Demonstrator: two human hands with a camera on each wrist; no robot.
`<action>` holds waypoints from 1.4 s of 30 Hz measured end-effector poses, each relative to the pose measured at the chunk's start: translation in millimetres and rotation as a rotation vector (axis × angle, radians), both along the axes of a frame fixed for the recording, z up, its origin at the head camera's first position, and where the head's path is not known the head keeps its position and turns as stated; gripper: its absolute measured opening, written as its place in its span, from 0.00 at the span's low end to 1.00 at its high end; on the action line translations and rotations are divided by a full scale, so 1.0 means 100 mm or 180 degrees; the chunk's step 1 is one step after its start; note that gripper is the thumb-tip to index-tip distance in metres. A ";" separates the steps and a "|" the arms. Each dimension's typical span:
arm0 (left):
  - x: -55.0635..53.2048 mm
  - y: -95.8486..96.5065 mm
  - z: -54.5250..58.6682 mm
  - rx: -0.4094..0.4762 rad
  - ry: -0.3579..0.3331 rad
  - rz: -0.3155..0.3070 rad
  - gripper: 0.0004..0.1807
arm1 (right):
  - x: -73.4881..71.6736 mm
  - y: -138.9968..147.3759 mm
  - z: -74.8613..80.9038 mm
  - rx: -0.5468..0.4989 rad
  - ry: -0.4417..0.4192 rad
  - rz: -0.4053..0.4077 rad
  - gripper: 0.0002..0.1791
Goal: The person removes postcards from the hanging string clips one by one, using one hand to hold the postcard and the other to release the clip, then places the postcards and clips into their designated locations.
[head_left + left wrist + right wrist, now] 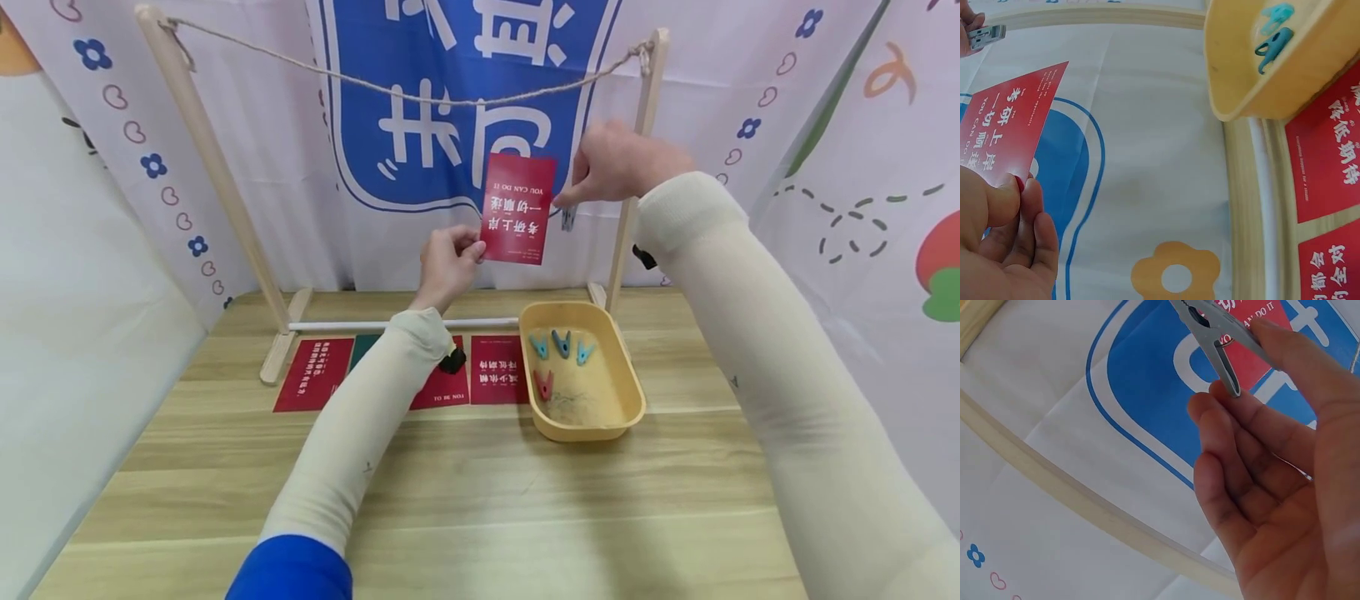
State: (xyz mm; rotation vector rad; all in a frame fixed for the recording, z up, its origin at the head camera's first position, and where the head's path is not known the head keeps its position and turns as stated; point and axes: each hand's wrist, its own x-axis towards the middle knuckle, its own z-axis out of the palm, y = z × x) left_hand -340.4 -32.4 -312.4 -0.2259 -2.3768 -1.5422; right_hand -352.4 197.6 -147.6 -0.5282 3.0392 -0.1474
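Observation:
My left hand (446,265) pinches a red card (517,208) with white lettering by its lower left corner, between thumb and fingers. The card is held up in the air, below a sagging twine line (360,81). Just right of the card, my right hand (618,162) holds a grey clothespin (1208,344) by its handle ends, between thumb and fingertips. In the right wrist view the clothespin overlaps the card behind it. From the left wrist view, the clothespin's tip appears apart from the card's edge.
Wooden posts (217,175) carry the twine at both ends. A yellow basin (639,408) with several blue and red clothespins stands by the right post. Red cards (313,375) and a green one (363,348) lie along the white bar (337,326), partly behind my left arm.

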 end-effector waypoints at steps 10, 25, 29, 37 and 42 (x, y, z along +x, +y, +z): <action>0.05 -0.09 -0.10 -0.0040 -0.0003 0.0031 0.09 | -0.02 0.06 -0.24 0.0085 -0.0238 0.0078 0.25; 0.24 -0.13 -0.12 -0.0055 -0.0168 -0.0090 0.10 | 0.04 0.13 -0.54 0.0164 -0.0504 0.0152 0.20; 0.31 -0.18 -0.15 -0.0061 -0.0257 -0.0126 0.10 | 0.06 0.16 -0.60 0.0191 -0.0579 0.0181 0.20; 0.43 -0.26 -0.23 -0.0033 -0.0492 -0.0149 0.10 | 0.09 0.20 -0.73 0.0281 -0.0682 0.0158 0.20; 0.49 -0.29 -0.27 -0.0026 -0.0677 -0.0161 0.11 | 0.11 0.20 -0.84 0.0352 -0.0749 0.0185 0.20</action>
